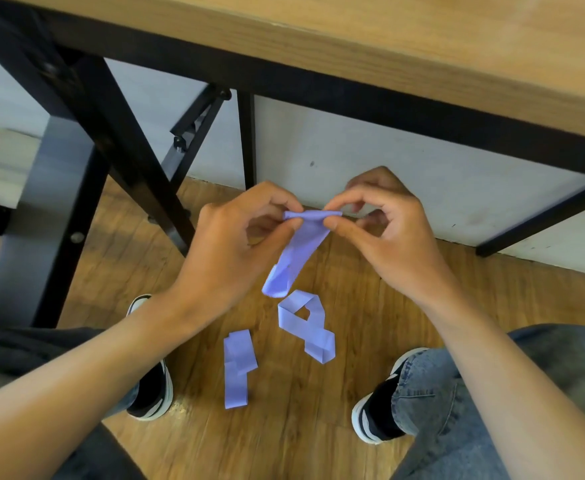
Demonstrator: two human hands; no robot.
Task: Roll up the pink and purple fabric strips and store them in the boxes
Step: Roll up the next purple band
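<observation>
A purple fabric strip (301, 247) hangs in the air between my hands, below the table edge. My left hand (235, 244) pinches its top end from the left, and my right hand (388, 230) pinches the same end from the right with thumb and forefinger. That top end looks slightly rolled. The strip's lower part droops toward the floor, where more purple strip lies in folds (306, 327) and a second folded length (237, 367) lies to the left. I cannot tell if these are one strip. No pink strip and no box is in view.
A wooden table top (388, 46) with a black frame spans the upper view, its black legs (111, 133) at left. Below is a wood floor (284, 427) and a white wall (388, 174). My two shoes (152, 393) and jeans-clad knees flank the strips.
</observation>
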